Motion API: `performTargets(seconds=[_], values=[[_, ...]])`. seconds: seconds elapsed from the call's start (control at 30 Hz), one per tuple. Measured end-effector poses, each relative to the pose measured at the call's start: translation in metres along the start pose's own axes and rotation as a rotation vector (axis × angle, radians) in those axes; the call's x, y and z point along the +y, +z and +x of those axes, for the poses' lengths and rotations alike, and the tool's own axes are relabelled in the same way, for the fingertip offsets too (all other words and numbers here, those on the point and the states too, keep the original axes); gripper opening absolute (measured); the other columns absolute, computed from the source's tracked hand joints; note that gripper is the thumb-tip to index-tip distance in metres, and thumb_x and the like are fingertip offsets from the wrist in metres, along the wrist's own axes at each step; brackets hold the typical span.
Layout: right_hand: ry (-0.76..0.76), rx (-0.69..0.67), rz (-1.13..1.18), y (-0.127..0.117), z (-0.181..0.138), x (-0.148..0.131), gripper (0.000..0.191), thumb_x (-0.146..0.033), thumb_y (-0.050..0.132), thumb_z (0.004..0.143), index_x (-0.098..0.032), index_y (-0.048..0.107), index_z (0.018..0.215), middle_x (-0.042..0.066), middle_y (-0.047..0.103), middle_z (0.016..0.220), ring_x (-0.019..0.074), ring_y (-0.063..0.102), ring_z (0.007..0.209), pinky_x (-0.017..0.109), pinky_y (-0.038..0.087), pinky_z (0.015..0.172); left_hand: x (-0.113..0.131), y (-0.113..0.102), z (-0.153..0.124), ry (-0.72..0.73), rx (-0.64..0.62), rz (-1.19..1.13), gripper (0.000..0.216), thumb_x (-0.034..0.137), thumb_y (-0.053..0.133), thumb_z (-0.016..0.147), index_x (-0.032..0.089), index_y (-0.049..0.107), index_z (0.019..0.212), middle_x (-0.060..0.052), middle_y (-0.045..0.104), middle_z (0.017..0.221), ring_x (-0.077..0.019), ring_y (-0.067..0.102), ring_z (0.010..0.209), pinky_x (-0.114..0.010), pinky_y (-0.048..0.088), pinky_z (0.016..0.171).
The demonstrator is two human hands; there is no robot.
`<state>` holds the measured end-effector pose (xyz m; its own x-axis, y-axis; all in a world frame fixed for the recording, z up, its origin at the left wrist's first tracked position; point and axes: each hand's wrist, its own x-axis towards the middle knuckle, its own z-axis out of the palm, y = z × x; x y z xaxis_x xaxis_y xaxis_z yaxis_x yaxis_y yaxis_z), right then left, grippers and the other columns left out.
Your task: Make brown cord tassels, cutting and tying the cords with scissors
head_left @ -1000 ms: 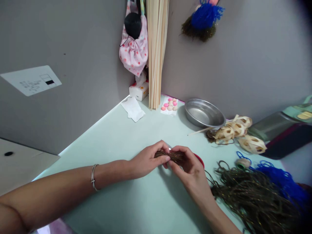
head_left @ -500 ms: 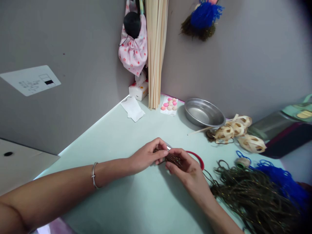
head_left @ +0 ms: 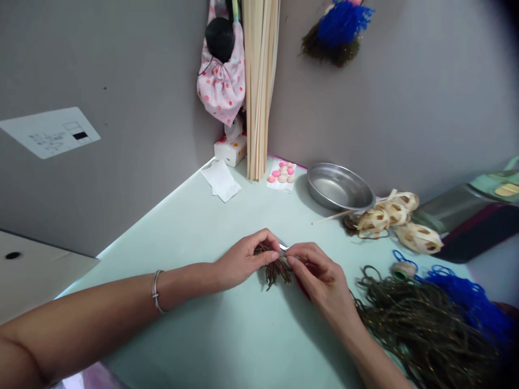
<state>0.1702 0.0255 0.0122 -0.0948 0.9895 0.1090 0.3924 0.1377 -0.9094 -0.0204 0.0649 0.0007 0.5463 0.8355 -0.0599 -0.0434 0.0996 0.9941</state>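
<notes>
My left hand is closed on a small bundle of dark brown cord, gripped between thumb and fingers. The loose strands fan downward below the grip like a tassel. My right hand is close beside it, with thumb and index finger pinched together just right of the bundle's top. What lies in that pinch is too small to make out. A pair of scissors lies on the table behind the fingertips. Its silver blade shows, while my right hand covers most of the red handle.
On the right lie a heap of dark green-brown cord, blue yarn and several woven strip balls. Farther back are a metal bowl, pink and cream pieces on paper, white paper and upright wooden strips.
My right hand has let go of the bundle's strands, which now spread downward. Its fingertips have come to a pinch near my left thumb, and the hand now covers more of the red handle.
</notes>
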Motion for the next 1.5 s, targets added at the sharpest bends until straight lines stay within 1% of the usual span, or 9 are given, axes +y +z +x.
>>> performTargets(seconds=[0.17,0.3,0.37,0.47,0.53,0.67,0.77,1.17,1.5], values=[[0.113,-0.005,0.106,0.003,-0.004,-0.006,0.022,-0.04,0.062,0.09,-0.02,0.065,0.084,0.001,0.061,0.071,0.012,0.047,0.057,0.024,0.035,0.051,-0.002,0.0,0.001,-0.098,-0.135,-0.08,0.022,0.035,0.07,0.082,0.016,0.061,0.088,-0.002,0.061,0.083,-0.0127,0.054,0.078,-0.027,0.04,0.074],[0.304,-0.121,0.288,0.001,0.001,-0.002,0.032,-0.051,0.064,0.087,-0.019,0.062,0.085,-0.004,0.053,0.053,0.0087,0.036,0.043,0.022,0.023,0.042,-0.001,-0.003,0.001,-0.127,-0.1,-0.192,0.026,0.042,0.066,0.085,0.017,0.059,0.091,0.0,0.057,0.078,-0.0088,0.047,0.065,-0.024,0.036,0.063],[0.357,-0.09,0.308,-0.002,0.003,-0.001,0.034,-0.053,0.061,0.089,-0.019,0.061,0.087,-0.005,0.051,0.052,0.0081,0.033,0.042,0.022,0.02,0.042,0.0,-0.004,0.002,-0.137,-0.078,-0.247,0.026,0.043,0.062,0.087,0.017,0.057,0.09,0.0,0.057,0.081,-0.0074,0.044,0.063,-0.023,0.034,0.06],[0.319,-0.023,0.287,-0.004,0.003,-0.003,0.038,-0.058,0.05,0.093,-0.021,0.059,0.098,-0.003,0.054,0.064,0.0103,0.036,0.048,0.023,0.023,0.045,0.0,-0.003,0.001,-0.113,-0.063,-0.179,0.023,0.041,0.06,0.089,0.018,0.056,0.089,0.001,0.056,0.08,-0.0074,0.044,0.062,-0.022,0.034,0.059],[0.263,-0.1,0.226,-0.004,0.002,-0.005,0.043,-0.061,0.044,0.095,-0.021,0.058,0.098,-0.002,0.053,0.067,0.0124,0.038,0.053,0.025,0.026,0.048,0.0,0.001,-0.001,-0.064,-0.068,-0.081,0.02,0.038,0.061,0.089,0.018,0.056,0.087,0.001,0.055,0.077,-0.0084,0.046,0.064,-0.023,0.036,0.062],[0.194,-0.274,0.069,-0.001,0.0,-0.007,0.049,-0.061,0.048,0.093,-0.019,0.051,0.066,-0.004,0.039,0.059,0.0123,0.033,0.055,0.026,0.024,0.051,0.001,0.008,-0.005,-0.031,-0.11,-0.009,0.017,0.034,0.062,0.088,0.017,0.059,0.086,-0.002,0.061,0.082,-0.012,0.054,0.076,-0.025,0.042,0.074],[0.207,-0.231,0.098,0.002,-0.001,-0.006,0.05,-0.057,0.054,0.092,-0.019,0.047,0.06,-0.005,0.033,0.057,0.0108,0.028,0.053,0.026,0.021,0.049,0.002,0.008,-0.006,-0.05,-0.088,0.011,0.02,0.036,0.063,0.087,0.017,0.059,0.086,-0.002,0.062,0.082,-0.0123,0.055,0.075,-0.026,0.042,0.074],[0.214,-0.037,0.275,0.008,-0.004,0.002,0.025,-0.042,0.069,0.086,-0.018,0.065,0.087,-0.007,0.041,0.056,0.008,0.027,0.048,0.023,0.02,0.045,0.001,0.004,-0.004,-0.034,-0.047,-0.054,0.021,0.037,0.063,0.087,0.018,0.057,0.094,-0.003,0.059,0.09,-0.0148,0.054,0.085,-0.03,0.043,0.082],[0.273,-0.045,0.313,0.012,-0.005,-0.007,0.018,-0.034,0.068,0.082,-0.019,0.06,0.08,-0.005,0.046,0.062,0.0086,0.031,0.051,0.023,0.022,0.047,0.005,0.009,-0.005,-0.146,-0.037,-0.196,0.012,0.027,0.064,0.083,0.018,0.057,0.082,0.002,0.051,0.074,-0.01,0.046,0.068,-0.024,0.035,0.066]])
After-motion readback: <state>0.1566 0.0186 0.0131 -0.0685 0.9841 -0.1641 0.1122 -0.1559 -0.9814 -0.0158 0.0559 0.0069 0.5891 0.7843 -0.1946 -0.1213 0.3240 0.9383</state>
